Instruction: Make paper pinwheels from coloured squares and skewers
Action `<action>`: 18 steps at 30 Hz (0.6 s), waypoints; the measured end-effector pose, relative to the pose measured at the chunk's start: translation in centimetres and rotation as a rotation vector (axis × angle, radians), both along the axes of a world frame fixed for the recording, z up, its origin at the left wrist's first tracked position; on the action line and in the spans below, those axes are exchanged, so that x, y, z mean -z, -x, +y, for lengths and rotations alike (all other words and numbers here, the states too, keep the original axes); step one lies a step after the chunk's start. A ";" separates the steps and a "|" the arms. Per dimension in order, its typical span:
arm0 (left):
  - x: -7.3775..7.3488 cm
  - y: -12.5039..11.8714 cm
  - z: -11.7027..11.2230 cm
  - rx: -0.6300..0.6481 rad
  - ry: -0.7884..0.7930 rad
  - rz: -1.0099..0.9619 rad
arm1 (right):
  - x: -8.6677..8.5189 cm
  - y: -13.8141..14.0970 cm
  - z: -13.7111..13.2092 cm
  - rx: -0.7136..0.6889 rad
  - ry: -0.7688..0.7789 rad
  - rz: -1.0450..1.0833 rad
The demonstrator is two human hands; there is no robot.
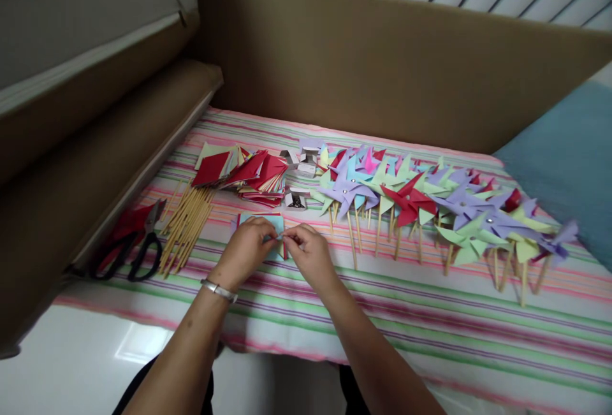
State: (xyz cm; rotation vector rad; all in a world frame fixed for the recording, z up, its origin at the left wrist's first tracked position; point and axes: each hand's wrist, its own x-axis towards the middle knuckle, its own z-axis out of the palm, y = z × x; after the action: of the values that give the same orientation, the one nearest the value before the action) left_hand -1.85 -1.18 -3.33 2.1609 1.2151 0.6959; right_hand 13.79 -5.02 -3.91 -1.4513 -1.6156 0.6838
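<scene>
Pinwheels, sticks, scissors — around blue paper

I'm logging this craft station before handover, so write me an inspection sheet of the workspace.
Surface: striped cloth covers the work surface, lying flat.
Work things: blue paper square at the hands; wooden sticks bundled at left; paper stack; small white boxes; pinwheels in a row at right.
Clutter: black-handled scissors near the left edge, on red paper.
Hands: left hand and right hand both pinch the square; bracelet on the left wrist.
Cables: nothing seen.
Surroundings: brown padded frame behind; blue cushion at right; white floor below.
</scene>
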 end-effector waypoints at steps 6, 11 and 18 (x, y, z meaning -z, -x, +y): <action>-1.7 0.5 0.2 -0.183 0.157 -0.399 | 0.2 -0.7 0.2 0.144 0.043 0.258; -3.3 1.0 0.1 -0.353 0.470 -0.872 | -0.1 -1.2 0.4 0.103 0.104 0.499; -3.5 0.6 0.1 -0.477 0.743 -1.308 | -0.4 -0.7 0.3 -0.001 0.231 0.847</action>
State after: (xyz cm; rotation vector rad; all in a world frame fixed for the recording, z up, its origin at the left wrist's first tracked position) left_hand -2.47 -1.10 0.12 0.5043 0.9306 1.2708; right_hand 14.52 -4.69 -3.47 -1.0727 -0.8911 1.3008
